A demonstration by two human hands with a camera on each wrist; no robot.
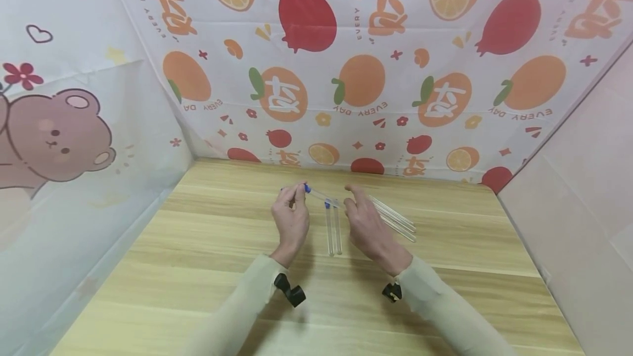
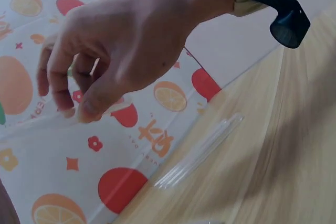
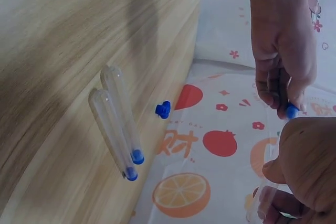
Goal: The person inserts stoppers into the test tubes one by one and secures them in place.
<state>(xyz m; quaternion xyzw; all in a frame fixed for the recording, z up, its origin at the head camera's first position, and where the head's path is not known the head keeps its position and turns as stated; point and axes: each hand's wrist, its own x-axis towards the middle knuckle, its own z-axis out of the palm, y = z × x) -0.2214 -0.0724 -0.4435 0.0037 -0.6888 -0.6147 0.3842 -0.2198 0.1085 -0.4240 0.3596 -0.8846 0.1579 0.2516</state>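
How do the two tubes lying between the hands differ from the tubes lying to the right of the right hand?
The two capped tubes carry blue caps at their far ends, plain in the right wrist view; the bare tubes show no caps. The capped tubes lie side by side, running straight toward the person between the left hand and right hand; the bare tubes lie slanted beyond the right hand. Both groups are clear, slender and flat on the wooden table.

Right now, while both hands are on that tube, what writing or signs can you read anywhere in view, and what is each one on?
"EVERY DAY": printed many times on the fruit-patterned backdrop cloth, upside down under some oranges, sideways beside the large orange characters.
Large Chinese-style characters on the same cloth: stylised, not surely readable.
Test tubes on the table, the capped tube in the hands, wrist straps: no readable text.
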